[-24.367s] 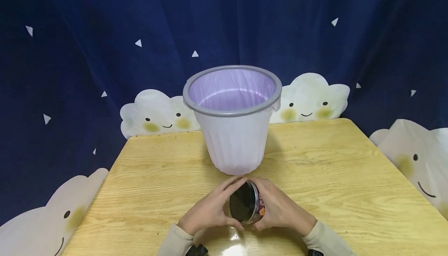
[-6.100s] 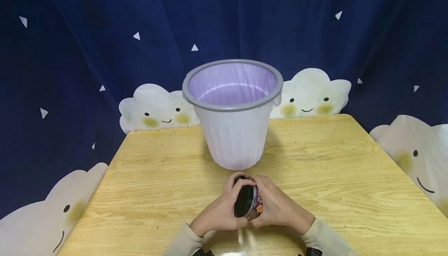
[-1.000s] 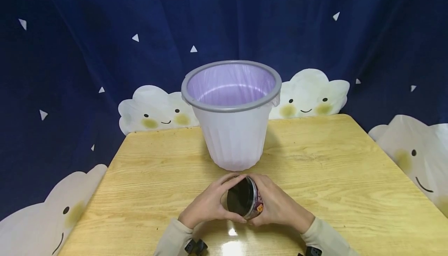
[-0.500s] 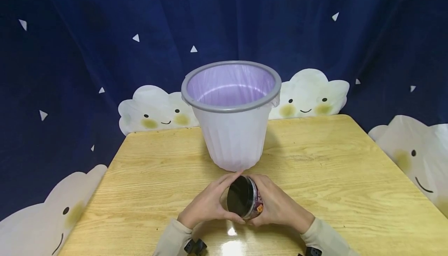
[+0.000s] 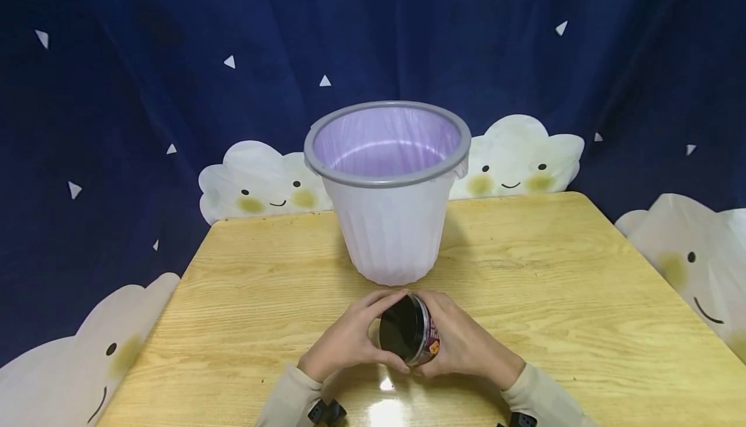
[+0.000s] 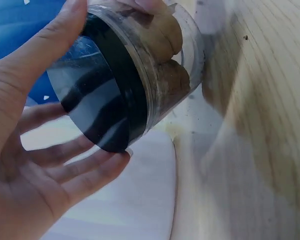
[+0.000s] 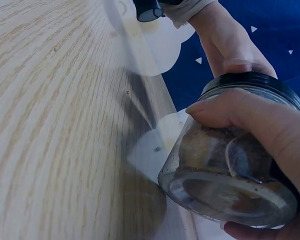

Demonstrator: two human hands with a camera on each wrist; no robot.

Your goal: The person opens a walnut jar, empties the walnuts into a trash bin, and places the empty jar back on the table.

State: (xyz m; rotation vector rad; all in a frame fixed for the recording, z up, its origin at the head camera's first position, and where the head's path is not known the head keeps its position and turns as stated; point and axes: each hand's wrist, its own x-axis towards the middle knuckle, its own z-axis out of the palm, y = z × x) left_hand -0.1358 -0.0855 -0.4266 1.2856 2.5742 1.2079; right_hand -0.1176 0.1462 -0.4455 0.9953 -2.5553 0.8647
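Note:
A clear jar (image 7: 215,160) with a black screw lid (image 5: 401,330) and brown pieces inside is held tilted above the table, lid toward the left. In the head view a dark red label with an orange mark shows on its side. My left hand (image 5: 350,339) spans the lid, thumb and fingertips on opposite sides of its rim; in the left wrist view the palm stands off from the lid's flat top. My right hand (image 5: 466,343) grips the jar body, thumb across its side in the right wrist view. The lid is on the jar.
A white bin (image 5: 393,232) with a grey rim and a purplish inside, lined with a thin bag, stands just beyond the hands. Wooden tabletop (image 5: 262,297) lies around it. A dark blue curtain (image 5: 262,25) with white triangles and cloud cutouts (image 5: 519,155) borders the table.
About six seconds ago my left fingers were bent further round the lid. Half a second ago they reached straighter; now they curve on its far rim again. The right hand keeps its grip.

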